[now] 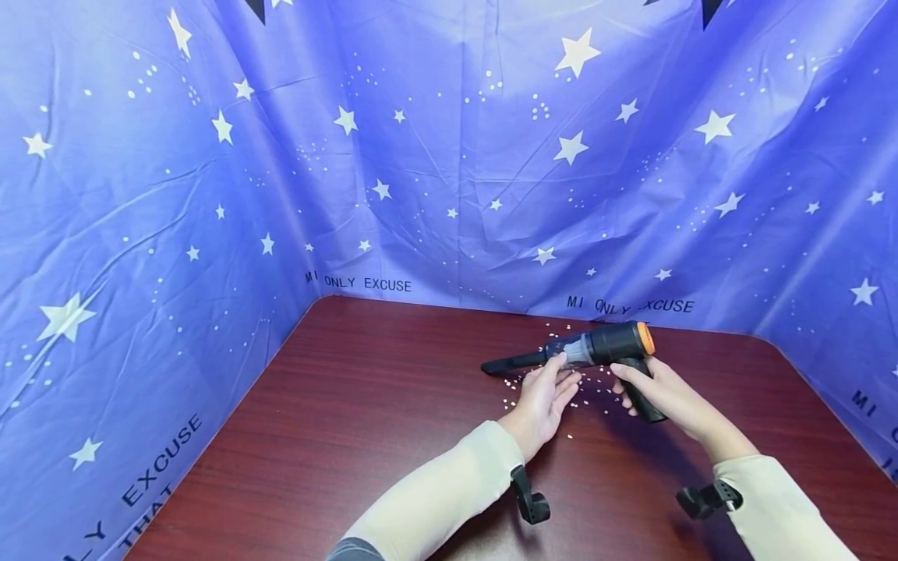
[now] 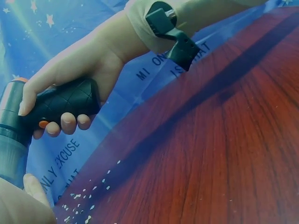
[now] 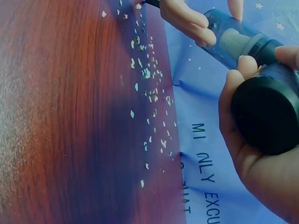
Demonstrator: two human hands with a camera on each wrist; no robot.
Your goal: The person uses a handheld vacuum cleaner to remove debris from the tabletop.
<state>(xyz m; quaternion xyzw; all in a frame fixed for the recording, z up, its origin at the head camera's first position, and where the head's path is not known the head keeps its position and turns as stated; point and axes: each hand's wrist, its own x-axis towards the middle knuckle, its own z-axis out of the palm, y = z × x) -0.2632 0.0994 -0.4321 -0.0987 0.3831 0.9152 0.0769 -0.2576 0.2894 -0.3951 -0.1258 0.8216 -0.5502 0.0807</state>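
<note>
A black handheld vacuum cleaner (image 1: 617,341) with an orange end cap, a clear dust cup and a long narrow nozzle is held above the table, nozzle pointing left. My right hand (image 1: 666,389) grips its black handle (image 2: 70,100), fingers wrapped round it below an orange button. Farther forward, my left hand (image 1: 543,397) holds the clear dust cup (image 3: 233,44), thumb on one side and fingers on the other. Small pale scraps (image 3: 147,72) lie scattered on the tabletop beneath and around the vacuum. The nozzle tip (image 1: 494,367) is low over the wood beside them; contact cannot be made out.
The dark red wooden table (image 1: 337,436) has a straight back edge and a rounded right back corner. Blue cloth (image 1: 463,156) with white stars and black lettering hangs behind and at both sides. Black wrist mounts (image 1: 531,499) stick out from both sleeves.
</note>
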